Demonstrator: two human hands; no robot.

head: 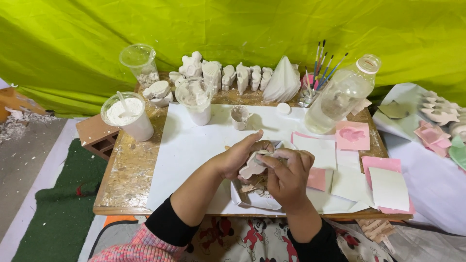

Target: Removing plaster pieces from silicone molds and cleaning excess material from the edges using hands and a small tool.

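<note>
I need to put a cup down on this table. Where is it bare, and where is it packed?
Bare white sheet lies left of the left hand, below the tall plastic cup. Crowded: the back edge with the plaster figures, and the right side under pink and white papers.

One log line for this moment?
hands: left and right both grip white plaster figure | under: white tray | surface: wooden table
</note>
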